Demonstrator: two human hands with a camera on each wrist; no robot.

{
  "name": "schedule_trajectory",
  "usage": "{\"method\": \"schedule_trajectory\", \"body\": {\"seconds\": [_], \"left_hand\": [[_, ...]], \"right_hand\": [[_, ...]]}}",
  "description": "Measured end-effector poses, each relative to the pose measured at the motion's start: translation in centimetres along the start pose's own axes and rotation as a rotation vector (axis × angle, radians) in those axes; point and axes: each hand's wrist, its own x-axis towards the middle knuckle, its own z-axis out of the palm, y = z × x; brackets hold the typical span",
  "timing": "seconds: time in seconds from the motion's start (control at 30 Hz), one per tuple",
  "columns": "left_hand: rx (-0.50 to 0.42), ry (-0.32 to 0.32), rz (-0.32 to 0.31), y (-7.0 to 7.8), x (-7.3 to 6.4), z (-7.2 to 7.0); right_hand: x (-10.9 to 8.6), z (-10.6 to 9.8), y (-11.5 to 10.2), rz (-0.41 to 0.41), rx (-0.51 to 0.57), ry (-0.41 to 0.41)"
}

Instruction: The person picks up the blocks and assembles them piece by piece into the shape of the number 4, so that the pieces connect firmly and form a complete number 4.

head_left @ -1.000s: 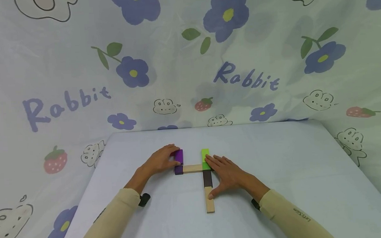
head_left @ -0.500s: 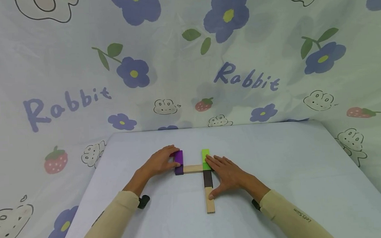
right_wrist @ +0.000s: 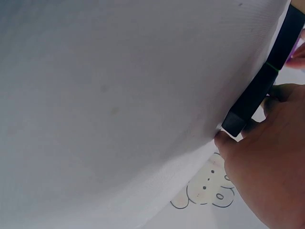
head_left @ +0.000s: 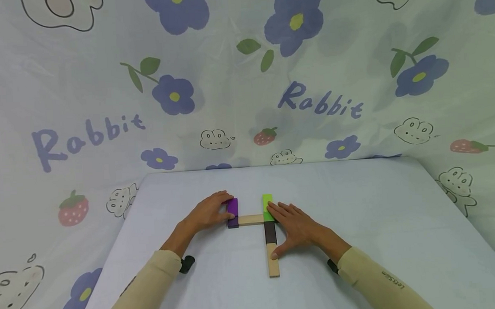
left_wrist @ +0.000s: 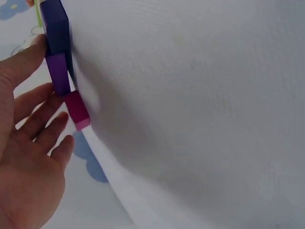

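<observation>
My left hand (head_left: 210,210) pinches a purple block (head_left: 232,207) lengthwise, thumb at its near end and fingertips at its far end. That block meets a dark purple block (head_left: 232,223). A pink block (left_wrist: 77,109) stands by the left fingertips in the left wrist view; the hand hides it in the head view. A plain wooden block (head_left: 250,220) links the dark purple block to a column of lime (head_left: 267,199), green (head_left: 267,217), dark brown (head_left: 270,232) and plain wooden blocks. My right hand (head_left: 297,228) rests on this column, fingers on green, thumb on the nearest wooden block (head_left: 273,267).
The blocks stand on a white-covered table (head_left: 357,196). Behind it hangs a printed cloth (head_left: 236,95) with flowers and rabbits. A black block (right_wrist: 252,95) shows by the right fingers in the right wrist view.
My left hand has drawn the purple block slightly nearer, closing it up against the dark purple block. The right hand has stayed in place.
</observation>
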Motion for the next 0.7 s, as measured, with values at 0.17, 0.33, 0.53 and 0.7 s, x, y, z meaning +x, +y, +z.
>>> {"method": "schedule_trajectory", "body": {"seconds": [0.17,0.33,0.53,0.7], "left_hand": [[0.003,-0.001,0.008,0.01,0.06,0.04],[0.001,-0.003,0.005,0.01,0.0,0.05],[0.005,-0.006,0.003,-0.07,-0.01,0.13],[0.003,-0.008,-0.002,-0.12,-0.01,0.16]], "right_hand": [[0.0,-0.09,0.0,-0.006,0.003,0.005],[-0.09,-0.18,-0.07,-0.01,0.01,0.004],[-0.09,-0.05,-0.1,0.003,0.005,-0.004],[-0.07,0.01,-0.07,0.0,0.007,0.006]]}}
